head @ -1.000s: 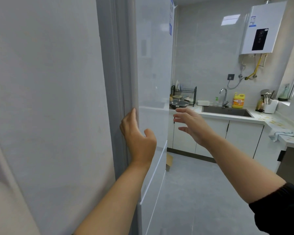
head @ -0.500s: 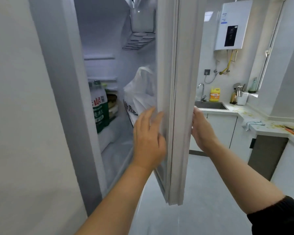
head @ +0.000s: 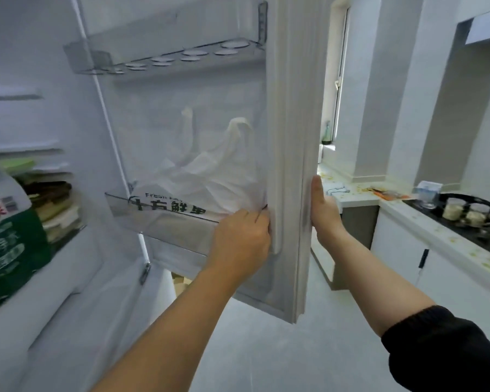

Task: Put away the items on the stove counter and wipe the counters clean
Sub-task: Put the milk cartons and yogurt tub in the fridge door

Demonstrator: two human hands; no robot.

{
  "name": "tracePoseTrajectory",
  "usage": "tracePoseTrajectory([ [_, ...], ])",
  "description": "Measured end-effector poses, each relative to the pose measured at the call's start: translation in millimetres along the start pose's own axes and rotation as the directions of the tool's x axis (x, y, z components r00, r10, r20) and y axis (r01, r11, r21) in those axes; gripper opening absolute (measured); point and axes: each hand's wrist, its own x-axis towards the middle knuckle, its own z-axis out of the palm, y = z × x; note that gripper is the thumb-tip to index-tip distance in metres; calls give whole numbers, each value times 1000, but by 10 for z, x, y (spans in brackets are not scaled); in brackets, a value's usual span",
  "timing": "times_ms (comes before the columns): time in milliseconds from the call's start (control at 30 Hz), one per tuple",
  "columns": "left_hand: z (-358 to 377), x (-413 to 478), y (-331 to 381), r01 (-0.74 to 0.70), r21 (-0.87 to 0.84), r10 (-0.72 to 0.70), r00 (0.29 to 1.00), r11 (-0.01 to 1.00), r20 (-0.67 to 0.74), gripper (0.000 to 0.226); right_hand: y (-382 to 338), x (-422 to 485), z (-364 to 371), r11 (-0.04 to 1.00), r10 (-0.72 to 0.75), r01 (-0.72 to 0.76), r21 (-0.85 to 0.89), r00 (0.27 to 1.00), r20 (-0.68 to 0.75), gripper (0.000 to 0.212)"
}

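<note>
L hand (head: pixel 241 239), R hand (head: pixel 324 213) on fridge door (head: pixel 289 108); bag (head: pixel 210 176) w/ "Fresh" print

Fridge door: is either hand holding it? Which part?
Both hold the fridge door at its free edge: the left hand curls on the inner lip beside the door bin, the right hand grips from the outer side.

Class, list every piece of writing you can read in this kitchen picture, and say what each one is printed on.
"Fresh": on the white plastic bag in the fridge door shelf; the words after it are blurred.
Large dark Chinese characters below it on the bag: cut off by the shelf rim, unreadable.
Chinese print on the green and white package inside the fridge: too blurred to read.
</note>
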Motion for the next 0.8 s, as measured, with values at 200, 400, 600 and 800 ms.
tracePoseTrajectory([
  [200,832,542,100,-31,10,30,993,999,118,22,233,989,-222,993,119,-119,-21,993,-16,48],
  [400,1664,1063,75,4,11,-7,950,1000,312,28,586,1679,-512,981,176,-181,-69,982,-64,44],
  [600,2254,1347,-141,-6,73,-17,948,997,319,33,767,2149,-501,978,125,-135,-157,990,-72,38],
  [800,2736,1401,-282,101,80,-118,964,992,240,29,842,2574,-419,976,80,-102,-194,990,-117,33],
])
